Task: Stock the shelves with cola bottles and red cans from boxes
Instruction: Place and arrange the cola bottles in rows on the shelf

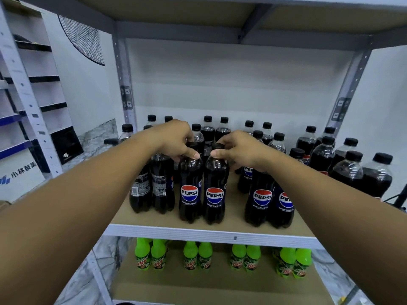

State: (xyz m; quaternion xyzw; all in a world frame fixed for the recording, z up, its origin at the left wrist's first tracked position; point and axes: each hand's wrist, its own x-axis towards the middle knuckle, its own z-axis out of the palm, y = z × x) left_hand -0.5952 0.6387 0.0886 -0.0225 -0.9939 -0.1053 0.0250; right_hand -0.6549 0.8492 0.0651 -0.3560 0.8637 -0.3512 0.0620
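brown fibreboard middle shelf of a grey metal rack, seen from the head camera, bearing many upright dark cola bottles with black caps. left hand, fingers curled, grips the neck and cap of the left front cola bottle with the blue-and-red round label; the thumb lies across its shoulder. right hand, fingers likewise curled, grips the neck and cap of the right front cola bottle with the same label. both held bottles stand upright on the shelf near its front edge, side by side and just about touching. to their left stand two cola bottles with barcode sides turned outward; to their right, another labelled pair, partly behind the right forearm. further bottles fill the back and right of the shelf. below, on the lower shelf, bright green soda bottles stand in pairs. at far left, a white carton with printed characters.
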